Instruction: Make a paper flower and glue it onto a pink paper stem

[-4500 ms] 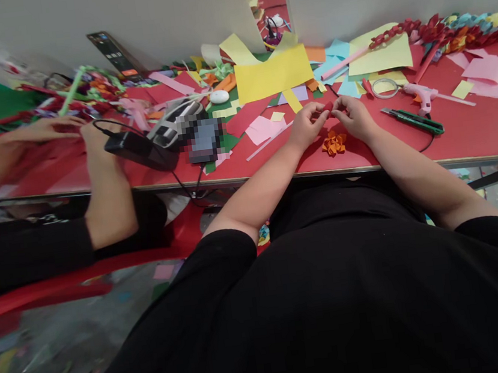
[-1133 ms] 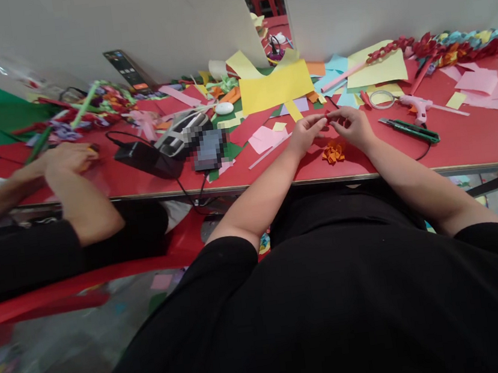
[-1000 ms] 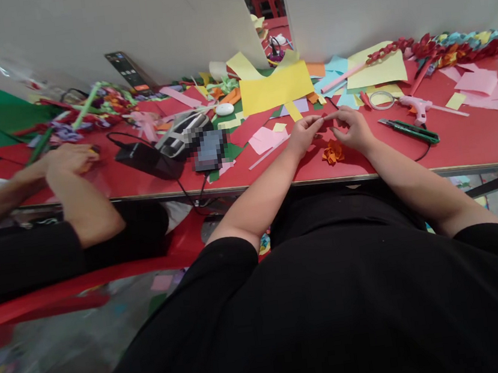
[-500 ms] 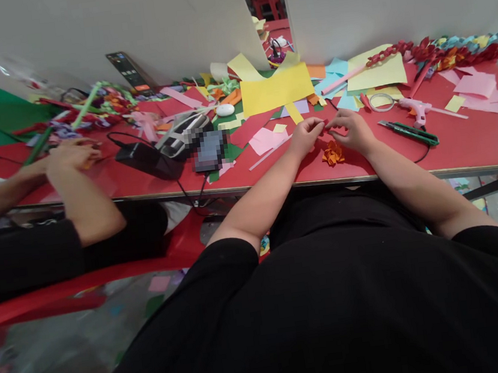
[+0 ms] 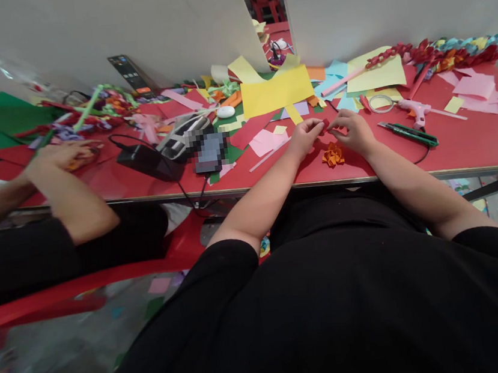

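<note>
My left hand (image 5: 304, 137) and my right hand (image 5: 351, 130) meet over the red table (image 5: 475, 143), fingertips pinched together on a small folded piece of red paper (image 5: 325, 125). An orange folded paper flower (image 5: 333, 154) lies on the table just below and between my hands. Pink paper squares (image 5: 266, 141) lie left of my left hand.
A green utility knife (image 5: 408, 133), a pink glue gun (image 5: 414, 108) and a tape ring (image 5: 380, 103) lie to the right. Yellow paper sheets (image 5: 277, 90) and paper garlands (image 5: 450, 51) sit at the back. Another person's hands (image 5: 59, 158) work at the left near a black charger (image 5: 143, 160).
My hands stay pinched on the red paper, shifting only slightly. The other person's hands at the left moved a little over their own pieces.
</note>
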The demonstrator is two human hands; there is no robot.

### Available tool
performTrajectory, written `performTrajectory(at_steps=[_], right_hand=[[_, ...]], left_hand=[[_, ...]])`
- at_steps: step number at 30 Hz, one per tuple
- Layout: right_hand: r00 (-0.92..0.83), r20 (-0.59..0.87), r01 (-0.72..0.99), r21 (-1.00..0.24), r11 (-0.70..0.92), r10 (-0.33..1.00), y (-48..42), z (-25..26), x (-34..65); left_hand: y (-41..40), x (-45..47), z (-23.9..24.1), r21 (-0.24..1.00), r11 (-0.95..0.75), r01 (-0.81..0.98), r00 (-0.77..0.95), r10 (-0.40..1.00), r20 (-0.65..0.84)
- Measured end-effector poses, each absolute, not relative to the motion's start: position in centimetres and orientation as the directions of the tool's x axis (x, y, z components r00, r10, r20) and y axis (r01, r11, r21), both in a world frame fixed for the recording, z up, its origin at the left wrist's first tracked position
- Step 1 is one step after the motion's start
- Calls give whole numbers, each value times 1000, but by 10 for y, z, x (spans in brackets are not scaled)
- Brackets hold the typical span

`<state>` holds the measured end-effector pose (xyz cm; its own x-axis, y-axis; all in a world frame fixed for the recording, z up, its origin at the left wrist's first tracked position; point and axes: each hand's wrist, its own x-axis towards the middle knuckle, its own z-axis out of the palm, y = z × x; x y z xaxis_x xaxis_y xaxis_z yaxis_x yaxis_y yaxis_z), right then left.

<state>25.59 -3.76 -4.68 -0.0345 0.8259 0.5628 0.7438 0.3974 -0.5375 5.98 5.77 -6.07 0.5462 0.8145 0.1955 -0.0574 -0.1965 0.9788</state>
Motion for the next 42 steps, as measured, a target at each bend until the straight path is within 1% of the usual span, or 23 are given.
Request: performTrajectory(at_steps=[5, 11, 20, 30, 37, 42], right_hand=[[-19, 548, 728, -566, 387, 836, -36, -50, 255], [106, 562, 655, -660, 367, 820, -29, -58, 259], [102, 553, 655, -663, 362, 827, -29, -58, 261], [115, 534, 662, -670, 336, 838, -28, -58, 258], [152, 515, 635, -705, 316, 844, -27, -61, 259], [191, 496, 577, -755, 311, 847, -30, -59, 256]], left_hand=[[57, 60, -61, 965, -257, -49, 553, 798, 241], [55, 58, -63, 951, -307, -30, 575, 773, 267], [49, 58, -57, 965, -261, 2, 601, 772, 207], [47, 58, -56, 961, -276, 17, 597, 774, 212], [48, 57, -58, 944, -331, -6, 629, 732, 261], [54, 56, -63, 952, -306, -27, 643, 723, 250]])
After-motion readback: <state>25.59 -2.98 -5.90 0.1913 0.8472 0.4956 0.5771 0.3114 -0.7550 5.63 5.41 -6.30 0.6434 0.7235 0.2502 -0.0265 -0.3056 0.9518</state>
